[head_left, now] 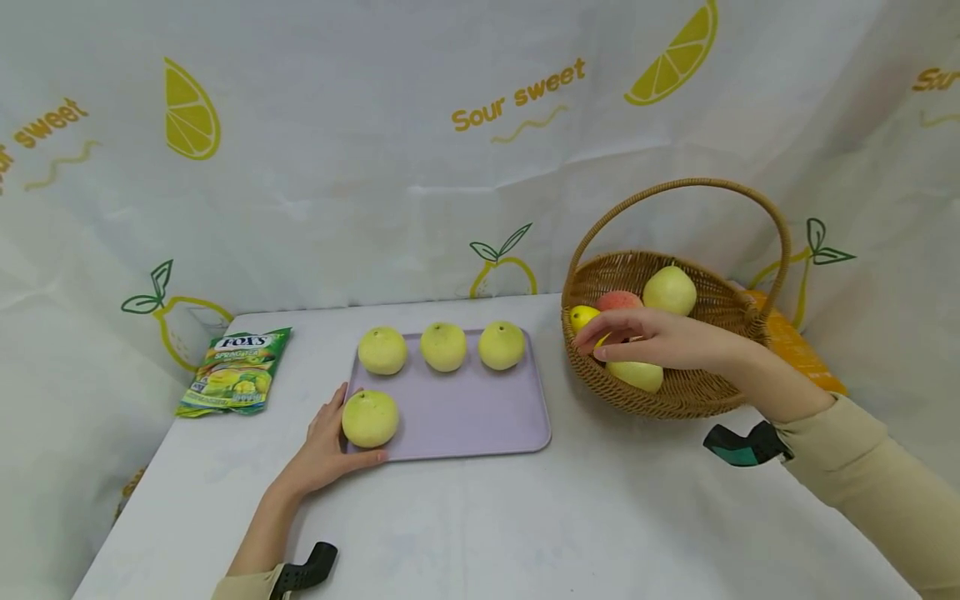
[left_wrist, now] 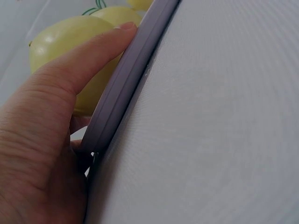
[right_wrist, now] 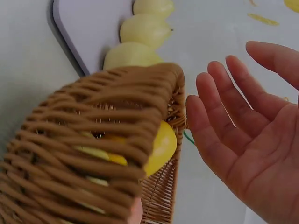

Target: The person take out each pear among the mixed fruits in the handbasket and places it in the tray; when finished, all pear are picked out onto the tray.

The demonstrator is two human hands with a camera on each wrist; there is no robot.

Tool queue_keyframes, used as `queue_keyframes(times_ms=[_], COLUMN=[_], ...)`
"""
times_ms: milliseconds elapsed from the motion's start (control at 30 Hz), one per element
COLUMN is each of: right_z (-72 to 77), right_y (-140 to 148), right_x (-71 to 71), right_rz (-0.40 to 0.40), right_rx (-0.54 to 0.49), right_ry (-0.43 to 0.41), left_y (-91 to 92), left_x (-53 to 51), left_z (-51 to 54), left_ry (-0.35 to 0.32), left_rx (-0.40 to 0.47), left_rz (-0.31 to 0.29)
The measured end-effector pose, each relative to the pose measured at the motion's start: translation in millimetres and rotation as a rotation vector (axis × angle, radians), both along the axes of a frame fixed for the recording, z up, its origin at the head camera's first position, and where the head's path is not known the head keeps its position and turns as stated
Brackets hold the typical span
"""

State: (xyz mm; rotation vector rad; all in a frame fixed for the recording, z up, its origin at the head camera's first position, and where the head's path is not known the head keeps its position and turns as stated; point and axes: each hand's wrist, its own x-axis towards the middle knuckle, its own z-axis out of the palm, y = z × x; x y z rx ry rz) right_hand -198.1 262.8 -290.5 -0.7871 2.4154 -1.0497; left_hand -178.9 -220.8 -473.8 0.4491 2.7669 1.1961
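A lilac tray (head_left: 465, 417) lies on the white table with three yellow-green pears along its back edge, one of them the middle pear (head_left: 443, 347). Another pear (head_left: 371, 419) sits at the tray's front left corner. There my left hand (head_left: 322, 450) holds the tray, its thumb (left_wrist: 98, 53) along the front rim and its fingers on the left side. My right hand (head_left: 660, 337) hovers over the wicker basket (head_left: 675, 407), fingers loosely bent, holding nothing. Inside the basket are a pear (head_left: 670, 290), a peach (head_left: 618, 300), a yellow lemon (head_left: 584, 317) and another yellow-green fruit (head_left: 636, 375).
A green candy bag (head_left: 236, 371) lies at the table's left back. The basket's tall handle (head_left: 701, 182) arches above its opening. Behind the basket, an orange package (head_left: 806, 354) shows in part. A lemon-printed cloth (head_left: 360, 167) hangs along the back.
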Motion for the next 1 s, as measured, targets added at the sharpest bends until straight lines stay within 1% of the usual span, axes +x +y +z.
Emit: queue_keyframes(times_ms=[133,200,267,367,567,767,867,1000], right_z=[5.0,6.8,8.9,10.3,4.1,-1.6,-3.3,-5.5], right_y=[8.6,12.0,14.2,17.8,24.8,26.8,28.8,31.8], right_x=[-8.9,-14.2,-19.1,-26.2,-38.2,-46.0,-49.3,-52.8], right_rz=[0.030,0.048,0.059,0.062,0.078,0.094,0.104,0.110], right_rx=[0.075,0.099,0.130,0.178,0.258,0.384,0.440,0.478], right_ry=[0.022,0.050,0.072,0.081,0.044,0.030,0.010,-0.040], left_y=[0.4,0.6,0.7,0.7,1.0,1.4,1.5,1.0], left_x=[0.5,0.9,1.1,1.2,1.1,1.5,1.7,1.5], left_z=[0.2,0.3,0.4,0.5,0.8,0.9,1.0,1.0], left_ry=[0.003,0.003,0.005,0.005,0.005,0.007,0.005,-0.001], left_rx=[0.006,0.011,0.013,0.013,0.015,0.011,0.006,0.005], left_rz=[-0.001,-0.001,-0.002,-0.002,-0.003,0.000,0.002,0.007])
